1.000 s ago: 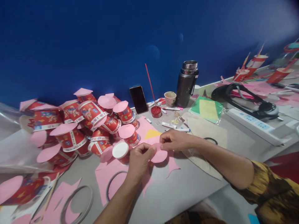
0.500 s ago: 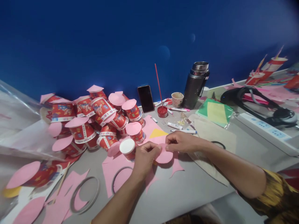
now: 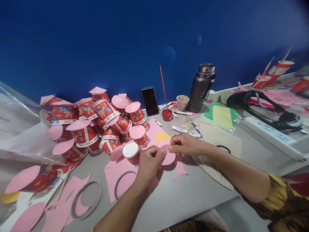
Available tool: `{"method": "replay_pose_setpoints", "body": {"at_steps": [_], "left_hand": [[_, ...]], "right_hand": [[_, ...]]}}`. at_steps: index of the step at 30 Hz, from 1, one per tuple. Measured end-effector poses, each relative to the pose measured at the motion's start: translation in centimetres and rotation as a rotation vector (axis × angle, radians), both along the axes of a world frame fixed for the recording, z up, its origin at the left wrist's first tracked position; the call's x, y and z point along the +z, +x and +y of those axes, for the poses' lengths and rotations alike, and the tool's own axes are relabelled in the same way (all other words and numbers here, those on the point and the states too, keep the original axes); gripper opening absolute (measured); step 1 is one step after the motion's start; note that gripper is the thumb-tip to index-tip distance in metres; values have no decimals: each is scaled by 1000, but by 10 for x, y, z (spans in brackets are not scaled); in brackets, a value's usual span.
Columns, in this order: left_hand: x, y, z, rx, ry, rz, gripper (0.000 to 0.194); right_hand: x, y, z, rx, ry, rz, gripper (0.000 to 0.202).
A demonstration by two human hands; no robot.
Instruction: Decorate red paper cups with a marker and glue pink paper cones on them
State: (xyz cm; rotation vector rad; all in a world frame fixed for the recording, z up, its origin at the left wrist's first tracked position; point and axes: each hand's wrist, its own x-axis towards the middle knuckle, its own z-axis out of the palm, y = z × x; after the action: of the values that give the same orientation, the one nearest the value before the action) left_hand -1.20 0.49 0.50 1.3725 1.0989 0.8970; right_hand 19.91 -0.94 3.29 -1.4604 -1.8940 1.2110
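Note:
Between my two hands is a round pink paper disc (image 3: 168, 157), held above the table. My left hand (image 3: 151, 162) pinches its left edge between thumb and fingers. The upper right edge is pinched by my right hand (image 3: 182, 144). Just left of my left hand stands an upside-down red paper cup with a bare white base (image 3: 130, 150). Pink paper sheets (image 3: 111, 174) with cut edges lie under and around my hands, along with a yellow paper piece (image 3: 162, 137). A grey tape roll (image 3: 118, 183) rests partly behind my left forearm.
Many red cups topped with pink discs (image 3: 80, 125) are heaped at the left. Another tape roll (image 3: 98, 199) lies in front. Behind are a phone (image 3: 150, 101), a red pot (image 3: 167, 115), a thermos (image 3: 201, 88) and markers (image 3: 179, 129). A power strip (image 3: 272, 137) lies right.
The disc has tilted and turned slightly in my fingers, its face rising more toward me. Both hands keep their pinch. The whole view has shifted a little.

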Motion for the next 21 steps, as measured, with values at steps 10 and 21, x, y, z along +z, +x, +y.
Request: {"method": "replay_pose_setpoints", "body": {"at_steps": [10,21], "left_hand": [[2,5,-5,9,-210,-273,47],[-2,4,-1,-10,-222,-93,28]], "right_hand": [[3,-7,1,-184,86,-116,28],[-5,-10,3,-224,98,-146,29]]}}
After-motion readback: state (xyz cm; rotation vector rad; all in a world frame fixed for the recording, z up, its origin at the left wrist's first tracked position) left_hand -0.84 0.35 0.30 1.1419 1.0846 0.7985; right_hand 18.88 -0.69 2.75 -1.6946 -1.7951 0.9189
